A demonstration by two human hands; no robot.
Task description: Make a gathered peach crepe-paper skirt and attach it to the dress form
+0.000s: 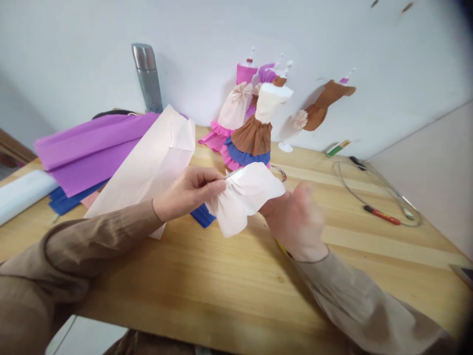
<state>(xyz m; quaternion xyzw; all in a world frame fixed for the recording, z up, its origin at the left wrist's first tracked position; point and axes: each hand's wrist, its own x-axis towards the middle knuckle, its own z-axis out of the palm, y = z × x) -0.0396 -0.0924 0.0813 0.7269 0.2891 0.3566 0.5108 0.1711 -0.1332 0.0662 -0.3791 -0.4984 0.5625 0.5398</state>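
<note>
The left hand [190,192] pinches the pale piece [256,186] by its gathers above the table [166,291], and those folds could slip or tear if the blurred right hand [295,219], its grip unclear, tugs the edge.

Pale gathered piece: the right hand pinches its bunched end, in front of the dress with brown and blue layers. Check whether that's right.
Wrong hand: the head view shows the left hand pinching the bunched end of the pale gathered piece, in front of the dress with brown and blue layers.
</note>
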